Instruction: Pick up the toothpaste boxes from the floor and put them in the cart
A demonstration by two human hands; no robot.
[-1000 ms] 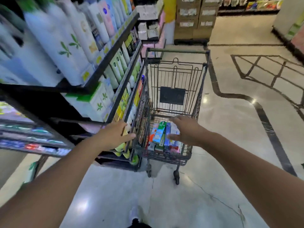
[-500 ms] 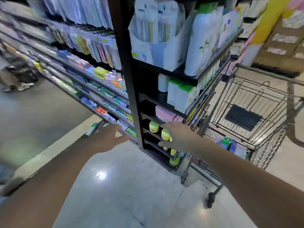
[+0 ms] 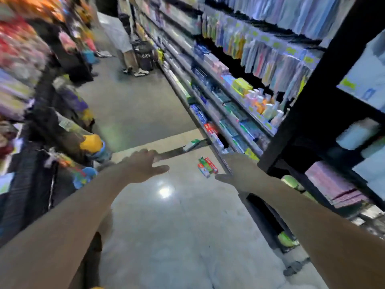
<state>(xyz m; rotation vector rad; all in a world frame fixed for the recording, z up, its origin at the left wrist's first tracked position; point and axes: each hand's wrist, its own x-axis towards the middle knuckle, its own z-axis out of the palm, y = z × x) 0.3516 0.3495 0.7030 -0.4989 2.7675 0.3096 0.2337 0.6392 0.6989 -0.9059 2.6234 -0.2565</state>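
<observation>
Grip, left hand point(image 3: 143, 165): empty, fingers spread and loosely straight, stretched forward over the floor point(image 3: 166, 226). Grip, right hand point(image 3: 239, 171): empty too, fingers extended, thumb out, just beside the foot of the shelving.

Shelving unit point(image 3: 229, 97), right of aisle: long, stocked with boxed and bottled toiletries; much blurred. Black end frame point(image 3: 325, 84) nearest the camera. Racks of bright goods point(image 3: 31, 59), left of aisle: too smeared to identify. Person point(image 3: 125, 46) with a dark basket point(image 3: 143, 53), far down the aisle.

Toothpaste boxes point(image 3: 207, 166), small red-and-green cluster: flat on the floor, close to the shelf base, between the two hands and beyond them, touching neither. One more green-and-white box point(image 3: 191, 144): farther on, at the shelf foot. Cart: not in view.

Step in hand, by judgement: reach toward the floor cluster, no pickup yet. Next move calls for bending lower, closing fingers round the boxes, then turning to find the cart.
</observation>
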